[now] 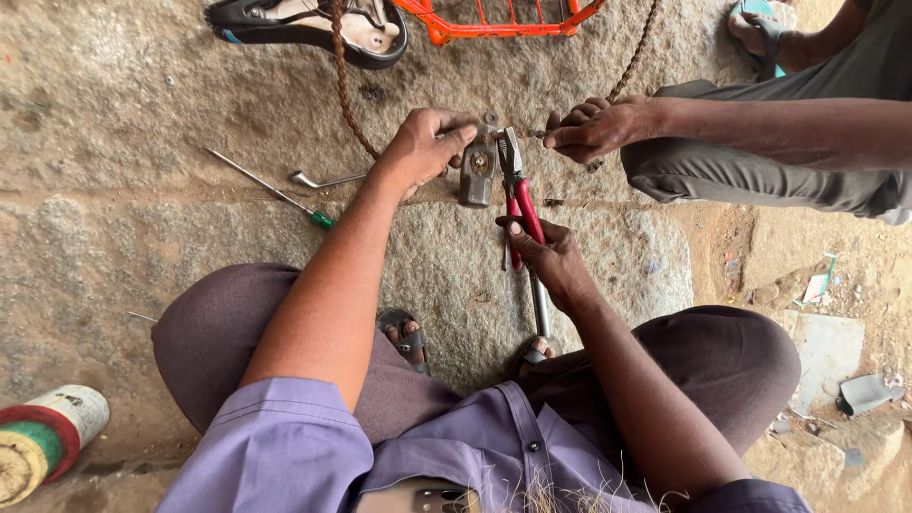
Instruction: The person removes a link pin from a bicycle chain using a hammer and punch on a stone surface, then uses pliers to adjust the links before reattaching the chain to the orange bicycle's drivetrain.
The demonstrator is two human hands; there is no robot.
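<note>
While the rusty chain [344, 90] lies stretched across the stone slab [142, 114], the work in hand appears to be on one link of it, at the point where the chain passes over the hammer head [478, 171] used as an anvil. The pliers [514, 185] bear on that link from the near side of the hammer head, their nose at the chain and their red handles running back toward the worker.

Judged step: gripping or pressing a link pin (the pin itself is too small to make out). The next move would call for a firm squeeze with the chain kept taut and square over the hammer head.

The right hand [549, 255] is closed round the red handles just behind the hammer head, wrist bent, forearm running back to the knee. The left hand [425, 144] is curled shut just left of the hammer head, thumb and fingers pinching the chain there, arm nearly straight. A second person's hand [597, 125], right of the hammer head, is clenched on the chain's other run.

Further left of the hammer head lie a green-handled screwdriver [275, 193] and a thin metal lever [323, 180]; beyond it, a bicycle saddle [309, 27] and an orange frame [494, 21].
</note>
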